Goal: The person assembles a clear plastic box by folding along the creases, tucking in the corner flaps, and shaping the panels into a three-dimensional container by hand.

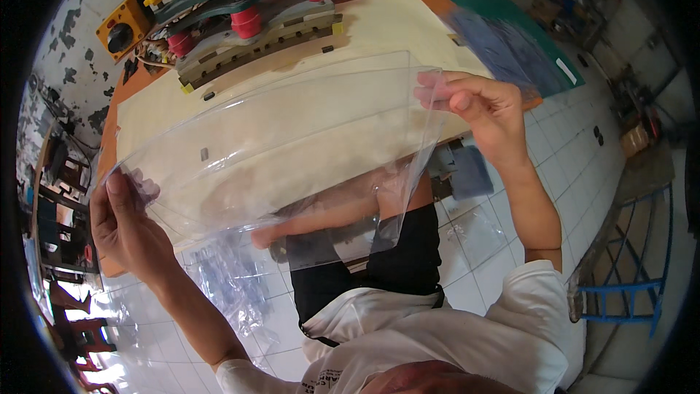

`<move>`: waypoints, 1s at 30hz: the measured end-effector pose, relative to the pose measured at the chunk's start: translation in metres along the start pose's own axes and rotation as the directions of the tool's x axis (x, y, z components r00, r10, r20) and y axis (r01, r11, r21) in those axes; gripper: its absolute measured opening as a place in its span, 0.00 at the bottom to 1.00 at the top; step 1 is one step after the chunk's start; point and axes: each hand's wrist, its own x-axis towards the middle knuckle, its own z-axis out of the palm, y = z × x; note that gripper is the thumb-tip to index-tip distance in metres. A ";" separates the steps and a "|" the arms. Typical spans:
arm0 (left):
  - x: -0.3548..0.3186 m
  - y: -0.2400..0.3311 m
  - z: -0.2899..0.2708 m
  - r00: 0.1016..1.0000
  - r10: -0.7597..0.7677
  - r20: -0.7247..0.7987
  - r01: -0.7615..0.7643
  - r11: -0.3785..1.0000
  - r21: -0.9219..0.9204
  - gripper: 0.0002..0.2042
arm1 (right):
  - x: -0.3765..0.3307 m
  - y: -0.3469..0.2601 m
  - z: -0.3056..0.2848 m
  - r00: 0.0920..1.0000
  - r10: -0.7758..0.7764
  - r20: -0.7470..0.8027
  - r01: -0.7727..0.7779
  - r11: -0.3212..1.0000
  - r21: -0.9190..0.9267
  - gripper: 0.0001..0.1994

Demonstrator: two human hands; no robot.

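Head view, looking down over the lap.

Both hands are up and closed on one thing: a large clear flexible plastic sheet (292,146), held spread in the air between them, above the knees and just short of the bench edge. Left hand (120,222) pinches the sheet's lower left corner, thumb on the near face, fingers showing through the film behind. Right hand (485,113) pinches the upper right corner between thumb and fingertips. Neither hand is free.

Key relation: the sheet's long axis runs on a diagonal from the left hand, low and near the body, up to the right hand, higher and farther out toward the bench. The sheet bows slightly, its lower right edge hanging loose over the lap. Both hands sit at opposite ends, equally on it; the right is the nearer to the bench.

Surface: a long cream-coloured bench (386,25) with an orange border lies beyond the sheet. At its far end stands a green and grey press machine with red cylinders (251,18) and a yellow control box (124,29) beside it. A stack of bluish clear film (510,47) lies on the bench's right part.

Room: white tiled floor (561,138), more crumpled clear plastic (233,284) by the left leg, a blue metal frame (627,263) at right, a peeling wall behind the machine.
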 end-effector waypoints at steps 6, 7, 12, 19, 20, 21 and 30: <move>-0.007 0.002 -0.008 0.999 0.019 -0.042 -0.020 0.999 -0.029 0.07 | -0.006 -0.012 0.002 0.998 0.056 -0.026 -0.057 0.998 -0.037 0.12; -0.008 0.001 -0.007 0.999 0.015 -0.038 -0.017 0.999 -0.031 0.07 | -0.008 -0.014 0.001 0.997 0.076 -0.026 -0.076 0.997 -0.031 0.09; -0.012 -0.005 -0.015 0.997 0.024 -0.078 -0.029 0.997 -0.073 0.07 | -0.009 -0.017 -0.002 0.998 0.059 -0.011 -0.060 0.996 -0.069 0.09; -0.015 -0.008 -0.014 0.998 -0.001 0.058 0.009 0.991 -0.137 0.08 | -0.007 -0.001 -0.002 0.989 0.131 -0.075 -0.135 0.989 -0.058 0.11; -0.015 -0.006 -0.015 0.997 -0.008 0.080 0.019 0.989 -0.144 0.08 | -0.007 -0.001 -0.002 0.988 0.131 -0.076 -0.135 0.989 -0.056 0.11; -0.015 -0.006 -0.016 0.995 -0.014 0.102 0.029 0.988 -0.151 0.08 | -0.006 -0.002 -0.004 0.989 0.139 -0.053 -0.141 0.989 -0.051 0.11; -0.015 -0.001 -0.018 0.998 -0.002 0.055 0.009 0.992 -0.122 0.10 | -0.008 -0.006 -0.004 0.986 0.150 -0.066 -0.153 0.987 -0.040 0.10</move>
